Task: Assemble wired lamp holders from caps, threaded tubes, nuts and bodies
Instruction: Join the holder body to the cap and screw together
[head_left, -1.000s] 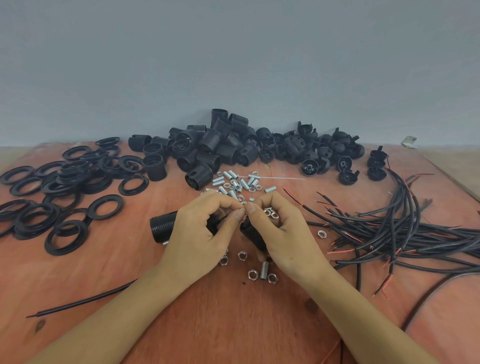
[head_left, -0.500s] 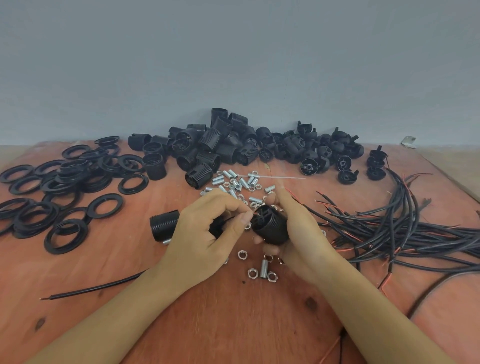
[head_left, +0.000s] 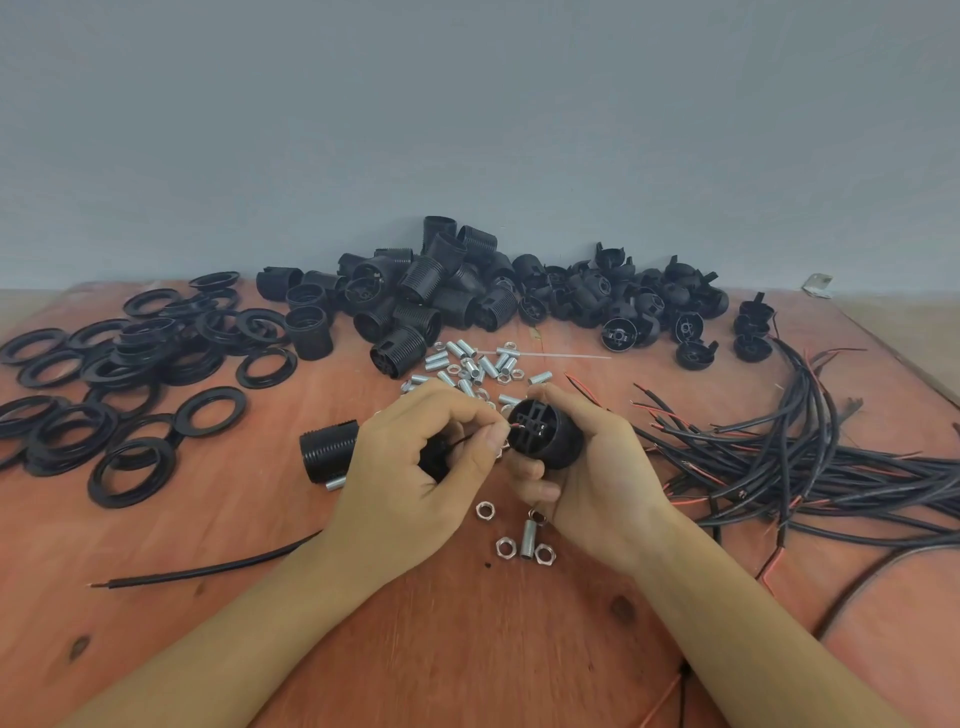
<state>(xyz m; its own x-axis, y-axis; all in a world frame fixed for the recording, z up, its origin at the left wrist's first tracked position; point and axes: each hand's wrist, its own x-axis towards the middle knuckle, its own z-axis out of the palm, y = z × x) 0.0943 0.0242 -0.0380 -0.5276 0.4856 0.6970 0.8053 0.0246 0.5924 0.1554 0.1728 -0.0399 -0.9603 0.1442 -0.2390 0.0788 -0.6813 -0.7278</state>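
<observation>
Head view has both hands working just inward of the tabletop's middle. The right hand grasps a black body, fingers curled round its barrel and its slotted terminal face turned toward the person. The left hand pinches a thin lead between thumb and forefinger, tip at that face. Something dark sits in its palm, but I cannot tell what. A black wire trails from under this hand toward the near left edge.

The body looks like light, rigid moulded plastic. Its smooth round sides could let it twist in the grip, so holding it round the barrel, with the face left clear, seems right. The lead is fine and soft and likely to bend or fray if pushed from far back. A pinch close to the tip would steer it best. The trailing wire is limp and may drag.

Loose nuts and a tube lie just nearer than the hands, and a ribbed shell lies to their left. Rings spread to the left edge, a wire bundle to the right, and spare parts along the far edge.
</observation>
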